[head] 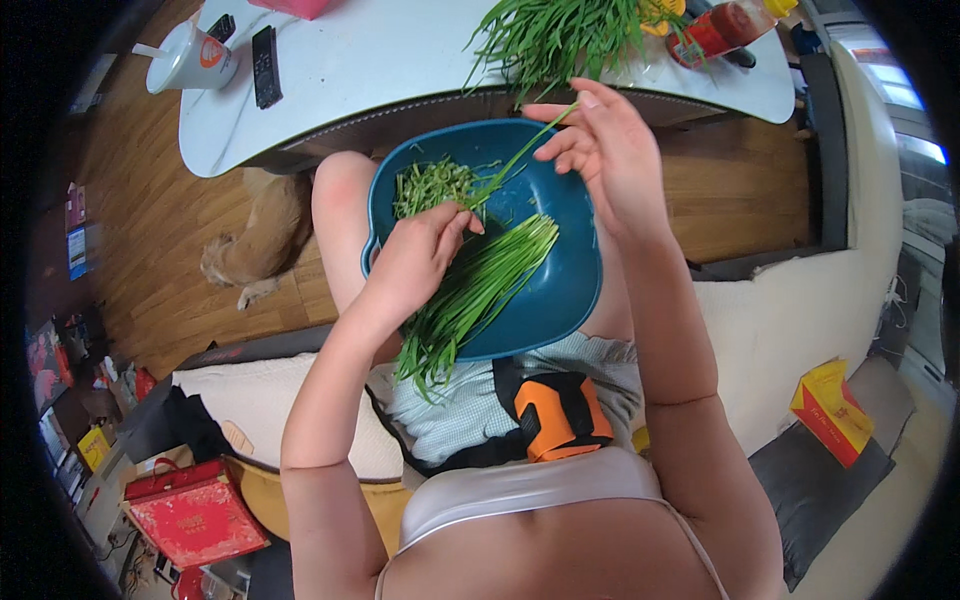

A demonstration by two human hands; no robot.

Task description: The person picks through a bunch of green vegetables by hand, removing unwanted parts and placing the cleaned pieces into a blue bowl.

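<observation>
A blue plastic basin (566, 277) rests on my lap. Between my two hands stretches a thin green stalk of garlic chives (520, 154). My left hand (427, 251) grips its lower end above the basin, and my right hand (604, 146) pinches the upper end between thumb and finger, the other fingers spread. A neat bundle of chives (491, 277) lies in the basin, its pale cut ends towards the right and its leaf tips hanging over the near rim. Short trimmed scraps (435, 184) are heaped at the basin's far left, partly behind my left hand.
A white table (360, 60) stands ahead, bearing a pile of loose chives (562, 37), a red bottle (720, 34), a remote control (266, 67) and a cup with a straw (191, 60). A dog (262, 229) lies on the wooden floor at left. A red box (195, 514) sits behind left.
</observation>
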